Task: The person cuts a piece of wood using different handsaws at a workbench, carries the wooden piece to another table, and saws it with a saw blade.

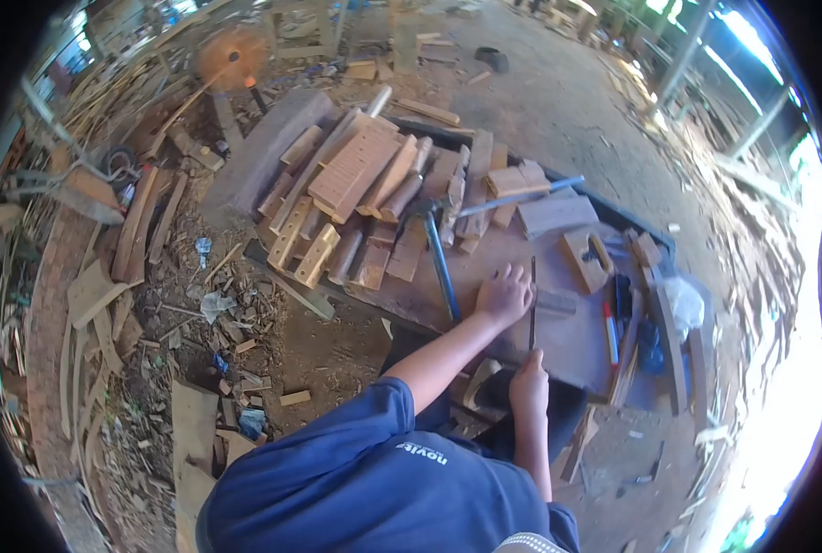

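Observation:
My right hand (528, 376) is closed round the near end of a thin dark rod-like tool (533, 318), which points away from me over the bench (572, 355). Beside the tool's far half is my left hand (505, 297), its fingers bent and low over the bench top, fingertips right at the tool's left side. What those fingers press or hold is hidden beneath them. A flat grey block (556, 301) lies just right of the tool. Left of my left hand rests a hammer (441, 267) with a blue handle, its head toward the wood pile.
Cut wood pieces (360, 170), some with drilled holes, are piled on the bench's left side. To the right are a wooden hand plane (587, 261), a red-and-blue marker (610, 334) and a plastic bag (683, 304). Scraps and shavings (236, 323) litter the ground.

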`<action>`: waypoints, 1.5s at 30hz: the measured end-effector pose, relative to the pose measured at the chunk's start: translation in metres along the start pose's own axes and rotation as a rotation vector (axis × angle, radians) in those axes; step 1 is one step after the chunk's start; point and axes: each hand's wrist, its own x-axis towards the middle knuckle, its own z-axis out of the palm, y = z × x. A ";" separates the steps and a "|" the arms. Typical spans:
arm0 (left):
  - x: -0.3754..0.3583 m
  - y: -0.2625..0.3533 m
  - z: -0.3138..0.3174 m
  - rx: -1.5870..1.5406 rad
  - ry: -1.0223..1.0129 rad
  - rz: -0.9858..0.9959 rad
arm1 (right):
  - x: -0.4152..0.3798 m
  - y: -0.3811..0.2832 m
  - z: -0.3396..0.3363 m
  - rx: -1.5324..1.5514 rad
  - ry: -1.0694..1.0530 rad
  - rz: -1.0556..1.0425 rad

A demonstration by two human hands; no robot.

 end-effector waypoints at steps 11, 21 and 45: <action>0.000 0.001 0.005 0.080 -0.056 0.016 | 0.017 0.002 -0.009 -0.012 -0.022 -0.100; 0.002 -0.001 0.009 0.163 -0.087 0.058 | -0.020 0.025 -0.016 0.127 -0.119 -0.049; 0.005 -0.005 0.008 0.125 -0.138 0.130 | -0.021 0.033 -0.007 0.153 -0.197 -0.063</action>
